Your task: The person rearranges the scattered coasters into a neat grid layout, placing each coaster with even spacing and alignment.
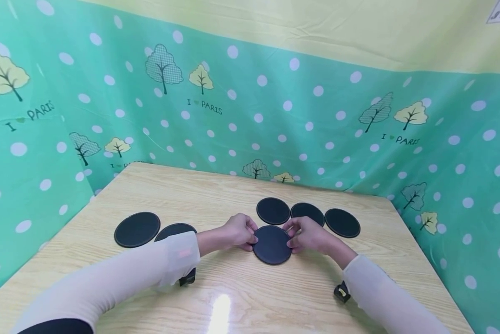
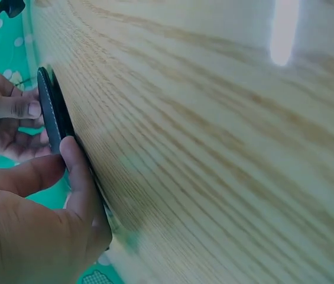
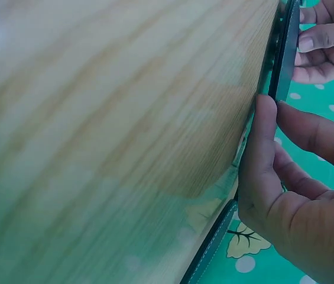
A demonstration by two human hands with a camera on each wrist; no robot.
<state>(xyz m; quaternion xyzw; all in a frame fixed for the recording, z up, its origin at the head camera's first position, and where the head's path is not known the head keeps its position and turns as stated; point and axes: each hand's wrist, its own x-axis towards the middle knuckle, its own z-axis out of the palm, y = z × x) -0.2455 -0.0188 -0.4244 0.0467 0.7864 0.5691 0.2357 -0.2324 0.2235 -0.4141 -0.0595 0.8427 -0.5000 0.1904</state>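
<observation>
A round black coaster [image 1: 272, 245] with a stitched rim lies between my two hands, at or just above the tabletop. My left hand [image 1: 238, 231] pinches its left edge between thumb and fingers. On the opposite edge, my right hand [image 1: 310, 235] holds it the same way. Both wrist views show this coaster [image 2: 51, 112] nearly edge-on, with fingertips at its rim. Just behind it sits a row of matching coasters: one at left [image 1: 272, 211], one in the middle [image 1: 307, 211] partly covered by my right hand, and one at right [image 1: 342, 223].
Two more black coasters lie on the left side of the wooden table [image 1: 250, 297]: one fully visible [image 1: 137, 229], the other [image 1: 176, 229] partly hidden by my left sleeve. A green and yellow patterned curtain [image 1: 233, 116] hangs around the table's back and sides.
</observation>
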